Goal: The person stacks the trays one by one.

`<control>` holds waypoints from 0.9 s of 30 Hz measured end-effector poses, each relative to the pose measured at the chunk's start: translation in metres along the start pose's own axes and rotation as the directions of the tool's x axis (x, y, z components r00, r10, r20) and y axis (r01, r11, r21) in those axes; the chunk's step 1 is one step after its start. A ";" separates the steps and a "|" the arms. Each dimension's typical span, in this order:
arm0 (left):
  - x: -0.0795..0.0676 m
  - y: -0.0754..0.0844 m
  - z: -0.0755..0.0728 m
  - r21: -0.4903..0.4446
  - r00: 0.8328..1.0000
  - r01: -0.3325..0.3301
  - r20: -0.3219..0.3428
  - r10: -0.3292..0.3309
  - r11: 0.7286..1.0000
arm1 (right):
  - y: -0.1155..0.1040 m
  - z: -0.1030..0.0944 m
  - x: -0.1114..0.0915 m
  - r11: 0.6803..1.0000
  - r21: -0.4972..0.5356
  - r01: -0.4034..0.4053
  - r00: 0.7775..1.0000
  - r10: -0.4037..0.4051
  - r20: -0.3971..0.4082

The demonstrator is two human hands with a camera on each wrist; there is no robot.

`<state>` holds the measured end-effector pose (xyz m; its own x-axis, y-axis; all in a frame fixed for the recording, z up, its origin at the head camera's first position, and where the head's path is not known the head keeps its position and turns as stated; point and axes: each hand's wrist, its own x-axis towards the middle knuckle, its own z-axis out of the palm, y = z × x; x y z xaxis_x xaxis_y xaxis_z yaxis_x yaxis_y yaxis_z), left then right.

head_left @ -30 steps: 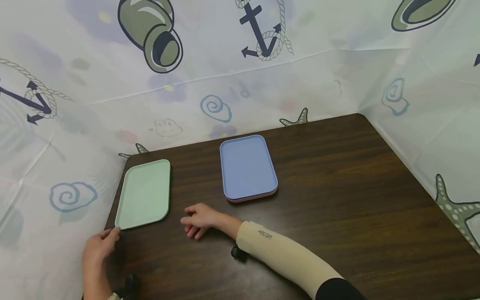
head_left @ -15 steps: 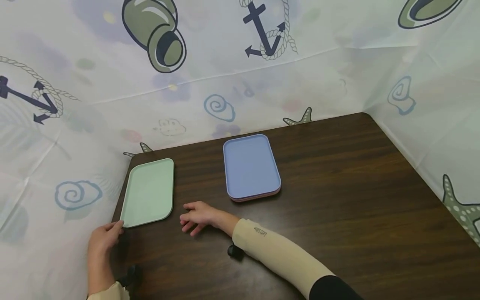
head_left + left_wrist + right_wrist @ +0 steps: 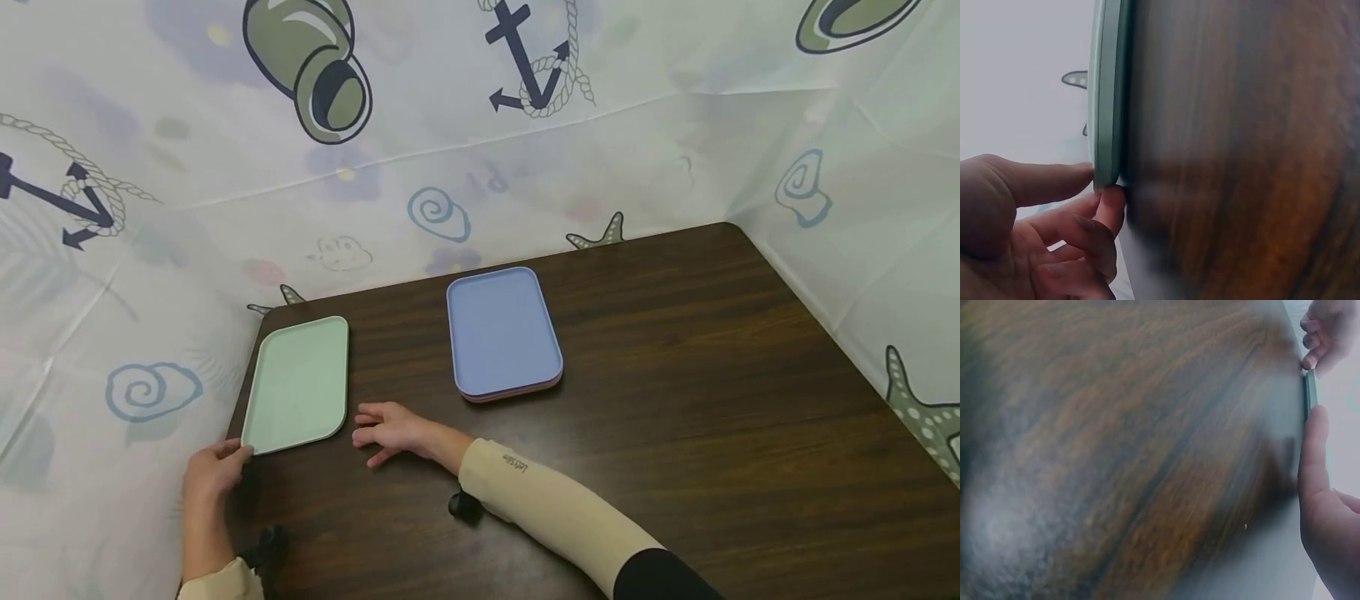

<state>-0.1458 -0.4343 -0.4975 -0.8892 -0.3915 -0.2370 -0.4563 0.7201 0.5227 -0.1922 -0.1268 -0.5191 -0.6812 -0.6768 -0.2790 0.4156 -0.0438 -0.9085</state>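
Note:
A pale green rectangular tray [image 3: 297, 383] lies at the table's left edge in the head view. My left hand [image 3: 213, 475] pinches its near left corner. In the left wrist view the thumb rests on the rim of the green tray [image 3: 1107, 100] and a fingertip is under it. My right hand [image 3: 393, 431] hovers just right of the tray's near right corner, fingers spread and holding nothing. In the right wrist view the right hand [image 3: 1325, 500] overlaps part of the tray, so contact cannot be told from there.
A blue tray [image 3: 504, 332] tops a stack at the back middle, with a pinkish edge [image 3: 517, 392] showing beneath. The dark wooden table [image 3: 712, 400] extends to the right. A printed cloth [image 3: 420, 83] hangs along the back and sides.
My left hand has closed its thumb and fingers on the green tray's corner. The right hand has shifted slightly left, nearer the tray. The view turned a little.

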 end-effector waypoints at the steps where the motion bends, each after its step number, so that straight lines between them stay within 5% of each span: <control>1: 0.000 -0.001 0.001 -0.002 1.000 0.001 -0.010 -0.001 1.000 | 0.000 0.000 0.000 1.000 0.000 0.004 1.000 -0.004 0.004; 19: -0.013 0.006 0.018 -0.147 0.997 0.083 0.017 -0.081 0.986 | 0.002 -0.009 0.004 0.997 0.079 0.008 1.000 -0.010 0.018; 27: -0.019 0.006 0.018 -0.154 0.997 0.071 0.051 -0.064 0.986 | 0.002 -0.013 0.004 0.994 0.110 0.013 1.000 -0.014 0.015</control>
<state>-0.1328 -0.4122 -0.5043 -0.8587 -0.4073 -0.3110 -0.5076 0.5938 0.6243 -0.2016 -0.1201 -0.5255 -0.6780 -0.6871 -0.2611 0.4710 -0.1333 -0.8720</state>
